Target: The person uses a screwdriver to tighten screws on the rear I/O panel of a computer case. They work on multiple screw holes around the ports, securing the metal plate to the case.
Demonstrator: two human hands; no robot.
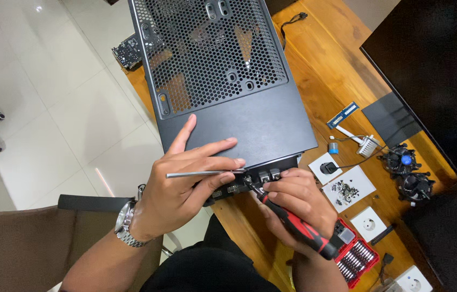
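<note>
- A black metal case (228, 97) is lying on its side on a wooden table (342, 70), its near end overhanging the table edge toward the person.
- The case is being steadied by the left hand (185, 184): palm and fingers are resting on the plain panel near the rear edge, and a thin silvery strip (198, 174) is being pinched between thumb and fingertips.
- A screwdriver (293, 221) with a red and black handle is being gripped by the right hand (296, 203), fingers curled shut round the handle; its tip is being pressed against the rear edge of the case, just beside the slots.
- Handling, as judged: the case is looking heavy, stiff and smooth-painted, so slipping on the table is being risked. The perforated top is looking thinner and may flex; the solid panel and edges are being judged the better hold.
- The strip is looking light, thin, bendable and possibly sharp at the edges; it is best being held by its flat faces.
- Nearby on the table: a red bit set (354, 254), a paper with small screws (348, 189), two cooler fans (409, 173), a blue memory stick (343, 114).
</note>
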